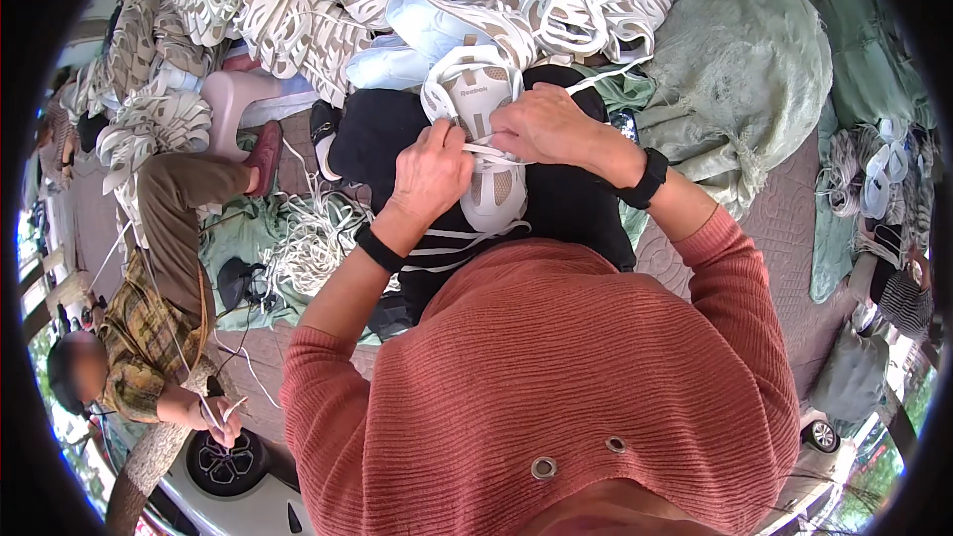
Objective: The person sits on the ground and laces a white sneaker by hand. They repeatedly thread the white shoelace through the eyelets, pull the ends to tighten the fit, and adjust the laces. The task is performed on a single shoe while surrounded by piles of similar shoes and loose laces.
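A white and beige sneaker [495, 201] rests on my black-trousered lap, its toe pointing toward me and its tongue at the far end. White shoelace [483, 153] crosses its upper between my hands. My left hand [434, 171] is closed at the shoe's left side, thumb and fingers pinching the lace. From the right, my right hand [551, 126] lies over the eyelets with its fingers bent onto the lace; their tips are partly hidden. A loose lace end [615, 71] stretches out beyond the right hand. Each wrist wears a black band.
Heaped shoe uppers [308, 25] with laces fill the far side, beside pale blue insoles or linings [427, 28]. A bulky pale green sack [740, 60] stands right. Loose laces [313, 243] lie left, near a pink stool [233, 104] and a seated person [164, 337] holding a lace.
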`<action>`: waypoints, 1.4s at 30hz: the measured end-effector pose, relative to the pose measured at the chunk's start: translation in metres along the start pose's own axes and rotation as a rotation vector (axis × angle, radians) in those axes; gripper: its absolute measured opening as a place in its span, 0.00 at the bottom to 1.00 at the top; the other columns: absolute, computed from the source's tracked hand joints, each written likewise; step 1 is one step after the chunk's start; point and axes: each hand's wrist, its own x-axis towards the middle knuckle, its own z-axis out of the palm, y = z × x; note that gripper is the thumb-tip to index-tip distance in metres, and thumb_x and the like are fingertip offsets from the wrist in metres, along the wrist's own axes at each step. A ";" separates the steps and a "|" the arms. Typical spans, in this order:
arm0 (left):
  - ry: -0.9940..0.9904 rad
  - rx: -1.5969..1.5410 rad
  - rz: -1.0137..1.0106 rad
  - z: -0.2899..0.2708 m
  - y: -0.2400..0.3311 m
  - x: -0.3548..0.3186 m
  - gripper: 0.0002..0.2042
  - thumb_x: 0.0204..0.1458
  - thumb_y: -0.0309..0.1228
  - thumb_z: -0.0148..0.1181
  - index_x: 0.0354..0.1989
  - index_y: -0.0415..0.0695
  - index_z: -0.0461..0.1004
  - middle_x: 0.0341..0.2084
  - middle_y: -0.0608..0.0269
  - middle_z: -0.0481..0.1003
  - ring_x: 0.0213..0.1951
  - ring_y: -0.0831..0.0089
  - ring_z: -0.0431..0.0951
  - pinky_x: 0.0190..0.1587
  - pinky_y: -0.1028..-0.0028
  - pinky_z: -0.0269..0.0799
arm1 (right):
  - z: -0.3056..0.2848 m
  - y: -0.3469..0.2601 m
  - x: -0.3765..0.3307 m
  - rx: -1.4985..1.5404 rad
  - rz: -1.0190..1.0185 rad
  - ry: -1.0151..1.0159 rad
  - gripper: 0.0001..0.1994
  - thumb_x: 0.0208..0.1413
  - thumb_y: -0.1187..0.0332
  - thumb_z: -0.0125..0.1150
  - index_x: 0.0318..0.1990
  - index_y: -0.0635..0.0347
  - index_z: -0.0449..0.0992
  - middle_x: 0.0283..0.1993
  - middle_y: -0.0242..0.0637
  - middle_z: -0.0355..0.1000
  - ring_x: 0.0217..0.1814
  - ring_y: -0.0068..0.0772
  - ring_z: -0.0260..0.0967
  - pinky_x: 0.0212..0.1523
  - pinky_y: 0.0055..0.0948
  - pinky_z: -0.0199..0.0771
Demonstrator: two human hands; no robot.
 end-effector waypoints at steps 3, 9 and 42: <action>-0.010 -0.045 0.015 -0.003 0.000 0.003 0.04 0.46 0.25 0.56 0.27 0.39 0.68 0.30 0.56 0.68 0.31 0.56 0.76 0.30 0.61 0.76 | -0.006 0.017 0.009 0.491 0.341 0.104 0.07 0.51 0.67 0.61 0.25 0.59 0.78 0.19 0.30 0.69 0.21 0.23 0.62 0.25 0.29 0.63; 0.162 -0.181 0.102 -0.023 -0.004 0.025 0.05 0.42 0.24 0.59 0.27 0.43 0.68 0.30 0.58 0.68 0.32 0.57 0.73 0.31 0.62 0.72 | -0.018 0.037 -0.009 0.736 0.445 0.182 0.11 0.61 0.60 0.59 0.39 0.60 0.77 0.30 0.23 0.68 0.32 0.16 0.59 0.32 0.21 0.61; -0.051 -0.070 0.087 -0.026 0.006 0.024 0.07 0.46 0.25 0.65 0.33 0.43 0.75 0.29 0.59 0.71 0.37 0.58 0.73 0.41 0.62 0.66 | 0.047 -0.001 -0.065 0.128 0.210 0.194 0.07 0.55 0.66 0.54 0.30 0.55 0.75 0.21 0.47 0.73 0.28 0.54 0.74 0.40 0.51 0.71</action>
